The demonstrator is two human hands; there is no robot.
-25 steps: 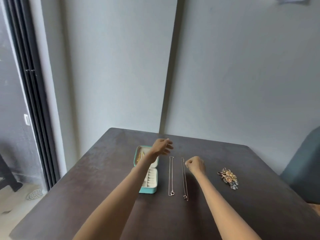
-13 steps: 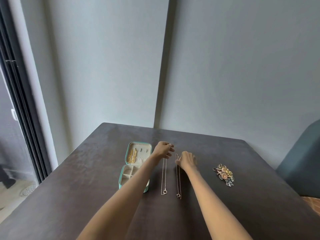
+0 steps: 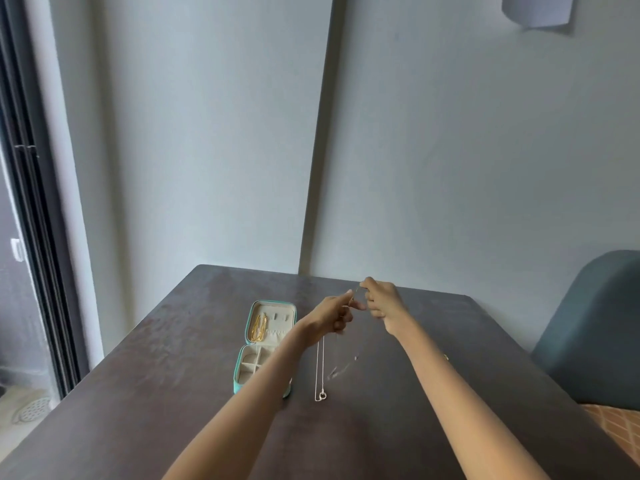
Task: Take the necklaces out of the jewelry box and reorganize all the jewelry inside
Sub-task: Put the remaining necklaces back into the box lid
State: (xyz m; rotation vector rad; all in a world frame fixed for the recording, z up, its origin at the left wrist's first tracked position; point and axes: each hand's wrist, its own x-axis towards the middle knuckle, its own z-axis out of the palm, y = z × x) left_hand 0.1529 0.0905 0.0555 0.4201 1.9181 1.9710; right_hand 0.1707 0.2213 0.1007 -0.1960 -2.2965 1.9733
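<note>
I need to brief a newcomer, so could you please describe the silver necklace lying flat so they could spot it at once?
On the dark table, find the open teal jewelry box. Just right of it lies the silver necklace, stretched straight with a small ring-shaped pendant at its near end. Unlike the gold chains in the box lid, it is silver and outside the box.

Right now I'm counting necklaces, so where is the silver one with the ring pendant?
In the head view it lies straight on the table, just right of the jewelry box, its pendant nearest the camera.

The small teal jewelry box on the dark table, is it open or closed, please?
Open: the small teal jewelry box has its lid laid back, showing cream compartments.
</note>
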